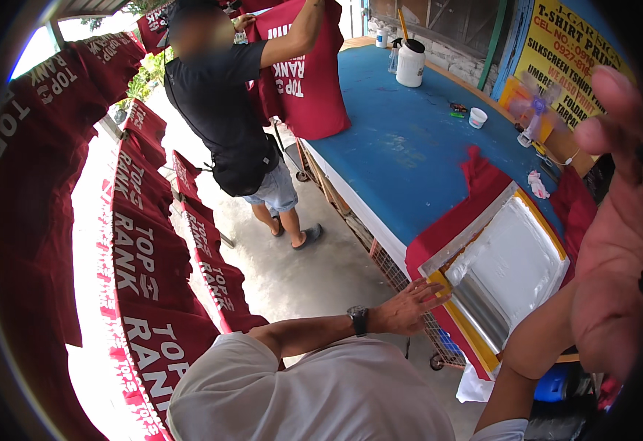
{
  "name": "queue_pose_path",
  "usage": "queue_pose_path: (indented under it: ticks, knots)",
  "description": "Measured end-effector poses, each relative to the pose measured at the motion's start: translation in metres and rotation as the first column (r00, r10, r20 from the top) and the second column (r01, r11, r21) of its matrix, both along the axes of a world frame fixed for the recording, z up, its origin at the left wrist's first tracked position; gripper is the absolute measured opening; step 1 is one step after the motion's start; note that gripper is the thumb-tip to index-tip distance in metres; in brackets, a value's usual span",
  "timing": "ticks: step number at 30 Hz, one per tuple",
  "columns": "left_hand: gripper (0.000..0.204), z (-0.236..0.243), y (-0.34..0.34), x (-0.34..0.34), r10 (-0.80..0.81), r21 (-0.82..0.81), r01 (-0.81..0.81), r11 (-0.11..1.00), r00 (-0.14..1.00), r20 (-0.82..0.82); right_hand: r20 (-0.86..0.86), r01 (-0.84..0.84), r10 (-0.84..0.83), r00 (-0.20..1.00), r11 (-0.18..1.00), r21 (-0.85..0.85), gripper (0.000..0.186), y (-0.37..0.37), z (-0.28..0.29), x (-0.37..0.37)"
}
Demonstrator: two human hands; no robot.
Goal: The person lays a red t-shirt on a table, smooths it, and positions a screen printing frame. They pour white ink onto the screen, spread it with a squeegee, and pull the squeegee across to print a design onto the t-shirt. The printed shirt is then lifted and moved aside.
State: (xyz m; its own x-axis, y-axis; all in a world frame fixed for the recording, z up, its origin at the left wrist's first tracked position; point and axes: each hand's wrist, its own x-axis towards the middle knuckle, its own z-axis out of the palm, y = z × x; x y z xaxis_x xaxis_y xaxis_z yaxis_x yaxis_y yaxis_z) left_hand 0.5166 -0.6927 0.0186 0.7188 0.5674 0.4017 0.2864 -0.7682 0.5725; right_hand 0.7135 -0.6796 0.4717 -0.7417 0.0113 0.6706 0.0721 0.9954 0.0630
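Observation:
A silkscreen frame [554,232] with yellow edges lies over a dark red shirt [430,253] at the table's near end. White ink is smeared across its mesh, and a shiny silver band runs along the near side. My left hand [408,307], a watch on its wrist, grips the frame's left corner, with its fingers curled over the yellow edge. Close to the camera at the far right, my right hand [609,220] is raised with thumb and fingers apart. Nothing shows in it, though the picture's dark rim hides part of that hand.
Across the blue table [402,140], a co-worker [222,121] holds up a printed red shirt [303,81]. A white jar [410,65], a small white tub [477,117] and a purple fan [538,106] stand farther back. Printed red shirts [141,250] hang in rows at left.

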Motion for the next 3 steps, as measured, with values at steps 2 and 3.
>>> queue_pose_path:
  ticks: [2,3]
  knots:
    - [0.096,-0.0028,0.0039,-0.0115,0.022,0.001,-0.022,1.0,1.0,0.01,0.099,-0.005,0.005,0.995,1.0,-0.003,0.109,0.0073,0.0074,-0.0083]
    - [0.096,-0.004,0.0041,-0.0161,0.031,-0.015,-0.031,0.999,0.999,-0.006,0.101,-0.007,0.008,0.995,1.0,-0.007,0.109,0.0109,0.0068,-0.0127]
